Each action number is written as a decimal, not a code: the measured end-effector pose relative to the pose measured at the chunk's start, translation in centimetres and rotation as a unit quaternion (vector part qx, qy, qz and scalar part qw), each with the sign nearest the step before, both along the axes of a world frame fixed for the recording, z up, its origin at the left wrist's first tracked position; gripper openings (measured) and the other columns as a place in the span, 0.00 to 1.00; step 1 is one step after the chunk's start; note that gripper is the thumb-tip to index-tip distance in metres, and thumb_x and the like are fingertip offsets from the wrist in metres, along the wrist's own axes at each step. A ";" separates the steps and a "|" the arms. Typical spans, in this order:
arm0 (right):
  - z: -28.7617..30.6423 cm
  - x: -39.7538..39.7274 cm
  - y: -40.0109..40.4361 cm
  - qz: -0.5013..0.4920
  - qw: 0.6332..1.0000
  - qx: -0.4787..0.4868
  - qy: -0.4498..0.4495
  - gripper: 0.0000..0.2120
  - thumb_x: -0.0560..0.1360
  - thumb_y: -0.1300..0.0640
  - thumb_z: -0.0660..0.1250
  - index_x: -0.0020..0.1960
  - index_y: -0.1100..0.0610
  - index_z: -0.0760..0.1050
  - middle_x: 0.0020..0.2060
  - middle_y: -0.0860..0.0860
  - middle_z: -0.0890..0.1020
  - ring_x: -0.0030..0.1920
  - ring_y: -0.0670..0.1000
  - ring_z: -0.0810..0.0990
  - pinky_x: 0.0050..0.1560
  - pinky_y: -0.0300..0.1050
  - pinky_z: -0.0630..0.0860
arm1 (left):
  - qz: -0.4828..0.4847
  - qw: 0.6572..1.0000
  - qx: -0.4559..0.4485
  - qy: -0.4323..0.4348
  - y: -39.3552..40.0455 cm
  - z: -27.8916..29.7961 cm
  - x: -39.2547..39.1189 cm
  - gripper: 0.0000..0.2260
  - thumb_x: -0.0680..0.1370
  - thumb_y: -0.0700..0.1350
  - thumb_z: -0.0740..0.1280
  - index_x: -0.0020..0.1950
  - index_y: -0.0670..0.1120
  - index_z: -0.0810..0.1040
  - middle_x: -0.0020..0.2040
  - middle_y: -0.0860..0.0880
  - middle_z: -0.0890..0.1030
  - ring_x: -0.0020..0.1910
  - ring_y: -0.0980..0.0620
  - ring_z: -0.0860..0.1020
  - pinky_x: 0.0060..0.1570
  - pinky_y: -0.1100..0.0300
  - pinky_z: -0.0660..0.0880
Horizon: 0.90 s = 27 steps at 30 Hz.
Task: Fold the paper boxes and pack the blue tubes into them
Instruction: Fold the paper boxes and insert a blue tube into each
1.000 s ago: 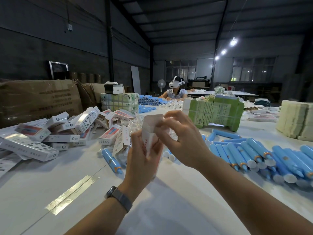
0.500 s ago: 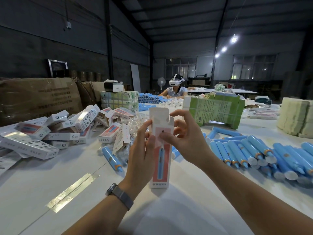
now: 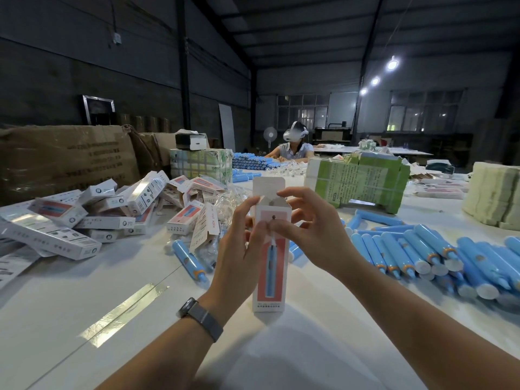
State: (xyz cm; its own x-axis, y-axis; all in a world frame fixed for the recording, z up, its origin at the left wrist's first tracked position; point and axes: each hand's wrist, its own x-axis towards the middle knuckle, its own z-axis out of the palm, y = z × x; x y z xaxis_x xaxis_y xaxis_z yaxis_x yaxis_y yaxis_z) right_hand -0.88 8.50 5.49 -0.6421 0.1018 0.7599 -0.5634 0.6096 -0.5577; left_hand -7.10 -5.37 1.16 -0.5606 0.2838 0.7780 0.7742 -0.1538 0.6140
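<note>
An upright paper box (image 3: pixel 270 257), top flap open and contents hidden, stands at table centre, pink-fronted with a blue tube printed on it. Left hand (image 3: pixel 239 257) and right hand (image 3: pixel 312 235) pinch it. Loose blue tubes (image 3: pixel 422 251) lie at three o'clock.

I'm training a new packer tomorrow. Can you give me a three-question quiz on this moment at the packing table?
1. True or false: the box stands upright with its top flap open.
2. Which hand wears the wristwatch?
3. The loose blue tubes lie mostly: A) on the holder's right, B) inside the brown cartons, C) on the floor.

Key: 1 true; 2 left; 3 A.
</note>
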 end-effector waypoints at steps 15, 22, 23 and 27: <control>-0.1 -0.1 0.0 -0.029 0.999 -0.023 -0.018 0.13 0.68 0.50 0.76 0.46 0.46 0.74 0.46 0.40 0.82 0.43 0.46 0.81 0.38 0.43 0.77 | -0.013 1.000 0.011 -0.001 0.0 -0.1 0.0 0.09 0.82 0.52 0.55 0.62 0.58 0.66 0.50 0.61 0.81 0.44 0.54 0.84 0.39 0.59 0.82; 0.4 0.5 -0.7 -0.044 0.998 0.029 0.043 0.17 0.68 0.60 0.78 0.46 0.45 0.74 0.53 0.43 0.81 0.53 0.48 0.79 0.42 0.50 0.78 | -0.021 1.000 0.017 0.001 0.0 -0.1 -0.2 0.10 0.82 0.50 0.55 0.63 0.55 0.66 0.50 0.56 0.82 0.44 0.50 0.84 0.41 0.51 0.83; 0.3 0.4 -0.8 -0.046 0.997 0.030 0.051 0.19 0.68 0.60 0.78 0.48 0.44 0.72 0.50 0.43 0.82 0.51 0.49 0.79 0.42 0.48 0.77 | -0.020 1.000 0.014 0.004 0.1 -0.2 -0.2 0.10 0.83 0.50 0.54 0.64 0.55 0.66 0.50 0.56 0.82 0.44 0.50 0.84 0.41 0.52 0.84; 0.5 0.5 -0.9 -0.021 0.998 0.025 0.060 0.24 0.68 0.58 0.78 0.56 0.41 0.72 0.47 0.42 0.82 0.50 0.49 0.80 0.42 0.41 0.74 | -0.030 0.999 0.022 0.009 0.2 -0.5 -0.3 0.10 0.83 0.50 0.54 0.64 0.55 0.65 0.50 0.53 0.81 0.45 0.50 0.84 0.41 0.55 0.83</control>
State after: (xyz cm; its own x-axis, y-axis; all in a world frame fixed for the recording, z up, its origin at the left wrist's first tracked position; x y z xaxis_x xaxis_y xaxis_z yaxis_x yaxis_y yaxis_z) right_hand -0.41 7.56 5.94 -0.5416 0.0860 0.8362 -0.5982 0.6595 -0.4552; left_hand -7.43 -5.18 0.66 -0.5294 0.2811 0.8004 0.7737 -0.2271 0.5915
